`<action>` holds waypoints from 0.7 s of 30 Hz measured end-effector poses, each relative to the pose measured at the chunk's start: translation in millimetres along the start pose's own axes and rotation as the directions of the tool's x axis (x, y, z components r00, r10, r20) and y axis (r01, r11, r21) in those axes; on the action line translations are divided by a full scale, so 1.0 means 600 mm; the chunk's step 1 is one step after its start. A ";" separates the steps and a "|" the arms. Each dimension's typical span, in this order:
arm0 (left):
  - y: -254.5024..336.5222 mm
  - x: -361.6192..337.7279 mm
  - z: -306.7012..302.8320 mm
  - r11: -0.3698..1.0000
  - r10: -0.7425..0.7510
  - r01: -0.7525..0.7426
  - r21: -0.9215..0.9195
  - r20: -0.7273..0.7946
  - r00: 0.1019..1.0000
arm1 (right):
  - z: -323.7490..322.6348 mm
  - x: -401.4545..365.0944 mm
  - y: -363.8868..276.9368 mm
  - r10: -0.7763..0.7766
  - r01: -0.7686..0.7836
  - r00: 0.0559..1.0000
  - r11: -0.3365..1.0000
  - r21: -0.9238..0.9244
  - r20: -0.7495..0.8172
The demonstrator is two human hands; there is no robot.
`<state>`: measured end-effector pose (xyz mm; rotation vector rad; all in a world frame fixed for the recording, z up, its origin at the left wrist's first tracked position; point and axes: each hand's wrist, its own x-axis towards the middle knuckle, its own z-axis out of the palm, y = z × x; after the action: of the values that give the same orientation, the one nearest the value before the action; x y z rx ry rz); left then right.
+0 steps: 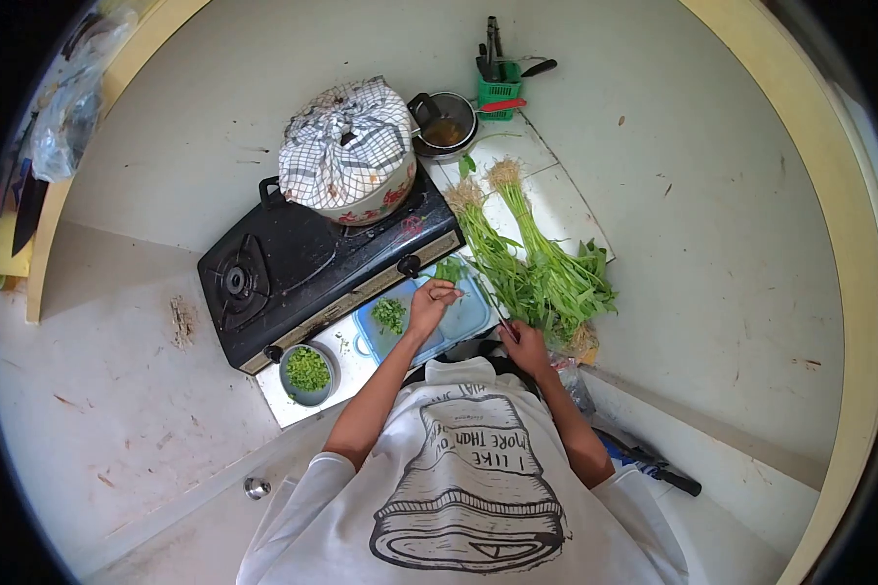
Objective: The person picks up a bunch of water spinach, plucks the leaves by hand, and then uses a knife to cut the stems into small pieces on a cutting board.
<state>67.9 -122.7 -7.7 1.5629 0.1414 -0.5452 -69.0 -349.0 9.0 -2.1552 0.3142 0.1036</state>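
Observation:
My left hand [433, 304] is closed on a small bunch of green leaves [449, 270] over the blue cutting board [467, 310]. In my right hand [524, 348] is a knife [498, 306], its blade pointing up and left beside the board's right edge. Chopped greens [389, 315] lie on the left part of the board. More chopped greens [307, 370] fill a round grey bowl [333, 385] at the lower left. Bundles of leafy stalks with roots [546, 258] lie to the right of the board, just beyond my right hand.
Behind the board stands a black two-burner stove [298, 258], carrying a large pot [397, 188] under a checked cloth [346, 146]. A small pan [446, 121] and a green utensil basket [498, 90] are at the back. Plastic bags [574, 382] lie right of my body.

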 end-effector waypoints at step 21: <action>-0.028 -0.071 0.004 0.991 -0.021 -0.040 0.131 0.434 0.901 | 0.061 0.045 -0.051 0.021 -0.070 0.990 0.927 0.367 0.136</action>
<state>23.1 -113.5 -4.9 1.5333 -0.2504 -0.8992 -33.3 -307.5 7.3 -1.7558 0.2828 0.1946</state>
